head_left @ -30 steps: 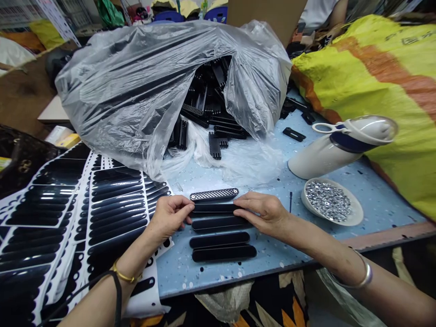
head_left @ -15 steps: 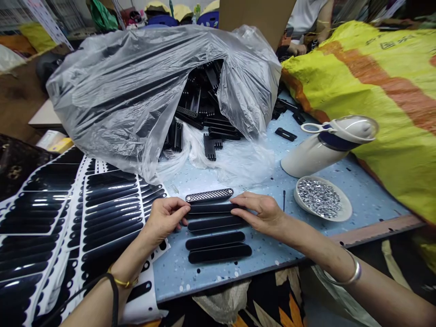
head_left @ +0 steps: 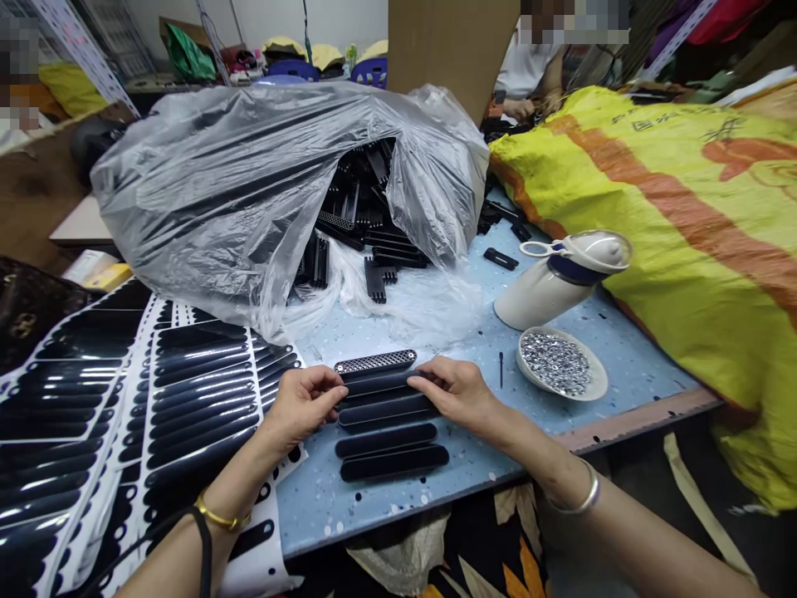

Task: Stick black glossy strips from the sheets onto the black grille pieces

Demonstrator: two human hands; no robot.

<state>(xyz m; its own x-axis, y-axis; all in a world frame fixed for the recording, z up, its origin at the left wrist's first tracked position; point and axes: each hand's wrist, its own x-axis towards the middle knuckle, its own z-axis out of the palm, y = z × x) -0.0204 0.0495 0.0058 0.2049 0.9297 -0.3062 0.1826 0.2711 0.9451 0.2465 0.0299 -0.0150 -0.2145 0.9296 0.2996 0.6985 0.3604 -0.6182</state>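
Observation:
Between my two hands lies a glossy black strip point(head_left: 381, 383) with rounded ends, low over the blue speckled table. My left hand point(head_left: 306, 397) pinches its left end, and my right hand point(head_left: 453, 390) has the other end between thumb and fingertips. Just beyond it sits a bar with a silver lattice face point(head_left: 375, 360). Closer to me, another black bar point(head_left: 387, 413) lies right below the strip, partly beside my right thumb. Two more black bars, one farther point(head_left: 386, 441) and one nearer point(head_left: 394, 463), lie side by side toward the table's front edge.
Sheets of black strips point(head_left: 199, 390) cover the left side. A grey plastic bag point(head_left: 217, 183) of black parts point(head_left: 354, 208) stands behind. At right are a white jug point(head_left: 535, 291), a bowl of small shiny pieces point(head_left: 594, 378) and a yellow sack point(head_left: 685, 208). Another person's hands point(head_left: 526, 108) show at the back.
The view has shifted, so the jug, bowl and bag appear farther left or lower. Both my hands keep their hold on the strip's ends, with little movement against the table.

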